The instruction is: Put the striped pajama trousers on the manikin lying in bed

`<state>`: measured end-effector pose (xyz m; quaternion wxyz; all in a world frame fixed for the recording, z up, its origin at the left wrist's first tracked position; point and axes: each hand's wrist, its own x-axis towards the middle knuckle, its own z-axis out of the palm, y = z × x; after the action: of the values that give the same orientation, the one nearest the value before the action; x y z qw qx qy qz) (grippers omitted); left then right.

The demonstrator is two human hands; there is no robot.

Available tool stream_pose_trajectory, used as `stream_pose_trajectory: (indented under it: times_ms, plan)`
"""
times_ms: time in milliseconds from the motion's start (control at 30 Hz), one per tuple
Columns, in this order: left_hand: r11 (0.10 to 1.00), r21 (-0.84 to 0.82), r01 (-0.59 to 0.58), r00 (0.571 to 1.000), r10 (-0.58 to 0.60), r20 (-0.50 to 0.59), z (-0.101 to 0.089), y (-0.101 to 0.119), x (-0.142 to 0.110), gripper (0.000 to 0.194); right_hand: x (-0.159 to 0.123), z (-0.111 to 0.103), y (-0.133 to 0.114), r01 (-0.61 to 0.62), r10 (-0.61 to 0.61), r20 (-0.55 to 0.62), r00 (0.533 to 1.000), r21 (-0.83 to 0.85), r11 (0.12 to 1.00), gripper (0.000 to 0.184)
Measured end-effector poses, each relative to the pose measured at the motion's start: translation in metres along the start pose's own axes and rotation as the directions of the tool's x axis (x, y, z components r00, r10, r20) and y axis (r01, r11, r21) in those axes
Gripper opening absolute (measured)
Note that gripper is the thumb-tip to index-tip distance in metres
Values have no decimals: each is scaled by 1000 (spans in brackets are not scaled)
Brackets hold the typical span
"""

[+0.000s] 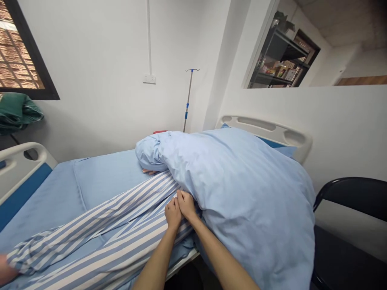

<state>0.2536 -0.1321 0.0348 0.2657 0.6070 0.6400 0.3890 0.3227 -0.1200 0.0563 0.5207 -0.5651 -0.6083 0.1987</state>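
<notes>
A pair of blue-and-white striped pyjama trousers (121,217) is worn by a person lying on the bed. Over that person's upper body is a puffed, light blue quilt (229,173). My left hand (173,213) is closed and rests on the near thigh of the trousers. Pressed beside it, my right hand (186,204) is closed too, at the quilt's edge. Their curled fingers hide whatever they grip. Fingertips of the lying person's hand (149,172) peek out below the quilt's far corner.
The bed has a light blue sheet (99,177), a footboard (45,155) at left and a headboard (293,137) at right. A dark folding chair (356,197) stands at right. An IV pole (189,96) rises behind the bed. The lying person's bare ankle (7,268) shows bottom left.
</notes>
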Motion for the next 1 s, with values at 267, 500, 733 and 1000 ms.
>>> stream_pose_trajectory:
  times_ms: [267, 500, 733, 1000]
  plan:
    - [1000, -14, -13, 999, 14, 31, 3, -6, -3, 33, -7, -2, 2, 29, -35, -35, 999, -155, 988, 48]
    - [999, -34, -36, 998, 38, 57, -24, -24, -4, 34, -11, 1, 33, -140, 129, -73, 989, -183, 973, 51]
    - [994, 82, 77, 997, -75, -28, -157, -124, -20, 33, -14, -1, 27, -153, 141, -63, 988, -261, 953, 50]
    - [824, 561, 80, 983, 26, -179, -341, -260, -75, 26, -11, 3, 28, -139, 177, 20, 984, -534, 834, 46]
